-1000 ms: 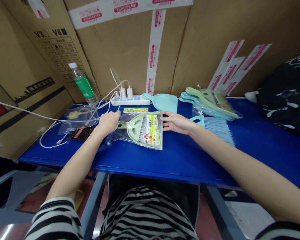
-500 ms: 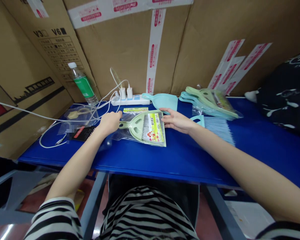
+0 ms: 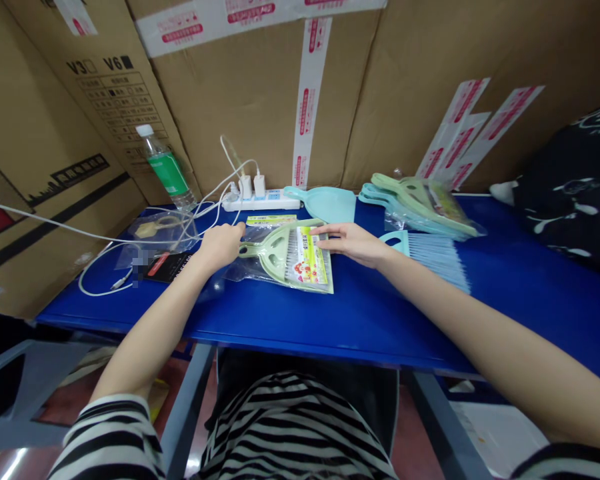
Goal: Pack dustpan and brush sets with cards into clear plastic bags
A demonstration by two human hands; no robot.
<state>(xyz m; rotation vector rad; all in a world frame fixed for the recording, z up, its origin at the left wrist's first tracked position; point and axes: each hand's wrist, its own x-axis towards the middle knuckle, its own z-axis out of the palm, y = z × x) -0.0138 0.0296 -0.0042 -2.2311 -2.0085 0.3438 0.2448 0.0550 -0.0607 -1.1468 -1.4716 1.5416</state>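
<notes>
A green dustpan-and-brush set (image 3: 275, 257) lies in a clear plastic bag (image 3: 245, 272) on the blue table, its handle to the left. A yellow-green label card (image 3: 307, 257) covers part of the brush bristles. My left hand (image 3: 221, 247) is closed at the bag's handle end, pinching the plastic; its fingertips are partly hidden. My right hand (image 3: 353, 243) reaches over the dustpan's wide edge, fingers stretched out and resting on the card's upper right part. Just right of that hand lies a loose blue brush (image 3: 435, 257). A blue dustpan (image 3: 329, 202) sits behind.
Several bagged dustpan sets (image 3: 425, 203) are stacked at the back right. A power strip (image 3: 275, 200) with white cables, a water bottle (image 3: 167, 170) and a black card (image 3: 165, 267) are at the left. Cardboard (image 3: 260, 100) walls the table's back. Dark patterned fabric (image 3: 570, 193) stands far right.
My right hand has slid left from the dustpan's edge onto the label card. My left hand and the bagged set have hardly moved.
</notes>
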